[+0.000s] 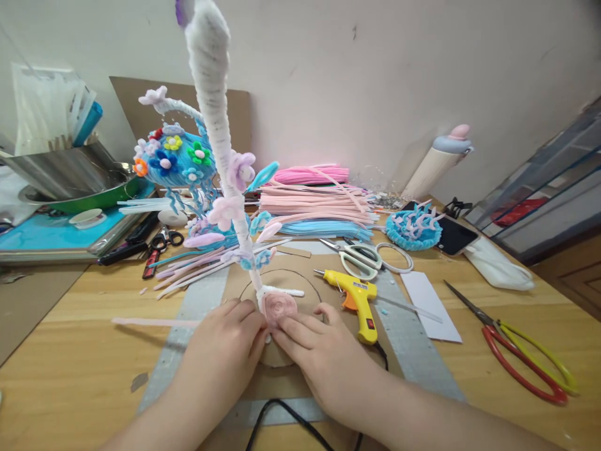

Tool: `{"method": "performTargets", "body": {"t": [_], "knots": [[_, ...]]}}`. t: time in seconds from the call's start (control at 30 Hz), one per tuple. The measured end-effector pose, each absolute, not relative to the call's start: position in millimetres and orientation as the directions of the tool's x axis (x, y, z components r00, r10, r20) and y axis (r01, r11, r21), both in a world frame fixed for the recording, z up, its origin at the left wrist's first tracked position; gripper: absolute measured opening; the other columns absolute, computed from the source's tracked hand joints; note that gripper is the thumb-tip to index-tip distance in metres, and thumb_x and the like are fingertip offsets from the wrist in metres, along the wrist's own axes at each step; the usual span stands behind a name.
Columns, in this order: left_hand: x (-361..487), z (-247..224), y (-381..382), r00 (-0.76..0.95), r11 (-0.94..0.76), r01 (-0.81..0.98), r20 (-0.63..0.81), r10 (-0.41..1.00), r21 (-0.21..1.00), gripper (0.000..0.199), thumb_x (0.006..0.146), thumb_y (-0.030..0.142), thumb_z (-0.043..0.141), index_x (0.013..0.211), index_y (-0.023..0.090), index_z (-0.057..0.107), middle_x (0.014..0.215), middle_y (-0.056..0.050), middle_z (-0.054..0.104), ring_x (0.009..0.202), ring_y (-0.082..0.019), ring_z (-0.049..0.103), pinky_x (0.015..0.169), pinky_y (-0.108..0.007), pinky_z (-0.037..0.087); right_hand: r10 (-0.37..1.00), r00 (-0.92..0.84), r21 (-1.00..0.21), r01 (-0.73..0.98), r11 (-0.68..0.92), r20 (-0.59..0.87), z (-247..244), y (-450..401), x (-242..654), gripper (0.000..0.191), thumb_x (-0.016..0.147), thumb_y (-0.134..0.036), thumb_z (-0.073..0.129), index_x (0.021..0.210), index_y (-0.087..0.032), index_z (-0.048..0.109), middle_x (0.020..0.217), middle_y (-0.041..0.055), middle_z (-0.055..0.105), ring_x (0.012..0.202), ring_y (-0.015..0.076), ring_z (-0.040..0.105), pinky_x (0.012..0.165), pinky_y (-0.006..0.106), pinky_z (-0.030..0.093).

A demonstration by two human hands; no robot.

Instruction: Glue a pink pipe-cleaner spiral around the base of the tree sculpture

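Because the pink coil (pixel 280 307) apparently needs steadying, the right hand (pixel 323 351) rests loosely spread fingers on its edge; the left hand (pixel 228 338) curls alongside, any pinch hidden.

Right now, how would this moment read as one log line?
left hand beside pink coil | right hand touching pink coil | glue gun at right | white stem standing

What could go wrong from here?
The glue gun lies near the right hand; if hot, it might burn it. A black cord loops between the forearms, so an arm could snag it. The tall stem leans beside the pink coil; a nudge might tip it.
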State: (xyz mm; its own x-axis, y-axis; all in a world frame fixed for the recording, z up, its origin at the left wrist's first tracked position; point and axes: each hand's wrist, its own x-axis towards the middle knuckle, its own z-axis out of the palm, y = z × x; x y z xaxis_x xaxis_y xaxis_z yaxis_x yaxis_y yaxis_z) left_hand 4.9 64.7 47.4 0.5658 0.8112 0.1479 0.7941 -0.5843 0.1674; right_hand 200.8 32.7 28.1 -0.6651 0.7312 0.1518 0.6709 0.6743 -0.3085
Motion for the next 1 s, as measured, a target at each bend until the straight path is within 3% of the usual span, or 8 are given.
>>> {"method": "performTargets", "body": {"t": [0.13,0.23,0.37,0.53,0.63,0.8,1.0], "knots": [[2,52,59,0.532,-0.612,0.777,0.365,0.764,0.148,0.01,0.086,0.017,0.052,0.089,0.02,0.061,0.092,-0.005,0.065,0.088,-0.024,0.057,0.076,-0.041,0.044,0.726,-0.668,-0.265,0.68,0.684,0.163,24,31,198,0.046,0.091,-0.018,0.048,0.136,-0.013,0.043,0.134,0.0113,0.055,0.124,0.0239,0.043,0.097,0.046,0.016],[-3,48,51,0.484,-0.619,0.772,0.5,0.718,0.142,0.01,0.087,0.016,0.051,0.09,0.019,0.06,0.088,-0.005,0.065,0.084,-0.022,0.058,0.073,-0.038,0.045,0.721,-0.67,-0.251,0.678,0.691,0.175,22,31,196,0.045,0.092,-0.019,0.047,0.136,-0.012,0.042,0.132,0.0108,0.057,0.124,0.0236,0.042,0.097,0.045,0.018],[-7,32,40,0.593,-0.696,0.7,0.413,0.692,0.162,0.023,0.088,0.014,0.045,0.105,0.019,0.06,0.09,-0.005,0.069,0.081,-0.02,0.063,0.068,-0.032,0.05,0.724,-0.665,-0.246,0.683,0.688,0.181,22,31,197,0.042,0.094,-0.019,0.042,0.135,-0.012,0.044,0.134,0.0104,0.056,0.126,0.0232,0.041,0.097,0.046,0.018],[-6,20,33,0.612,-0.67,0.734,0.32,0.723,0.11,0.032,0.087,0.015,0.043,0.115,0.018,0.057,0.088,-0.005,0.071,0.074,-0.021,0.067,0.061,-0.033,0.054,0.724,-0.666,-0.245,0.683,0.688,0.178,22,30,198,0.042,0.093,-0.019,0.042,0.134,-0.011,0.045,0.135,0.0104,0.055,0.127,0.0232,0.04,0.096,0.046,0.02],[-5,20,32,0.582,-0.641,0.758,0.319,0.748,0.123,0.028,0.087,0.016,0.042,0.11,0.02,0.058,0.086,-0.005,0.071,0.073,-0.022,0.068,0.06,-0.035,0.055,0.723,-0.671,-0.244,0.682,0.689,0.166,22,31,197,0.043,0.092,-0.019,0.044,0.134,-0.011,0.045,0.134,0.0104,0.056,0.127,0.0234,0.039,0.096,0.046,0.02],[-5,20,33,0.423,-0.469,0.825,0.204,0.883,0.315,0.017,0.089,0.02,0.041,0.091,0.022,0.058,0.085,-0.004,0.07,0.071,-0.02,0.068,0.059,-0.031,0.055,0.718,-0.682,-0.228,0.684,0.693,0.138,21,32,196,0.043,0.092,-0.019,0.044,0.135,-0.011,0.045,0.134,0.0108,0.056,0.127,0.0232,0.04,0.097,0.045,0.025],[-4,18,33,0.463,-0.522,0.801,0.25,0.85,0.292,0.026,0.089,0.019,0.04,0.106,0.022,0.06,0.096,-0.007,0.072,0.076,-0.02,0.07,0.065,-0.031,0.056,0.715,-0.688,-0.204,0.688,0.697,0.124,19,31,198,0.046,0.092,-0.019,0.045,0.137,-0.011,0.043,0.136,0.0104,0.055,0.127,0.0228,0.041,0.098,0.045,0.028]]}}
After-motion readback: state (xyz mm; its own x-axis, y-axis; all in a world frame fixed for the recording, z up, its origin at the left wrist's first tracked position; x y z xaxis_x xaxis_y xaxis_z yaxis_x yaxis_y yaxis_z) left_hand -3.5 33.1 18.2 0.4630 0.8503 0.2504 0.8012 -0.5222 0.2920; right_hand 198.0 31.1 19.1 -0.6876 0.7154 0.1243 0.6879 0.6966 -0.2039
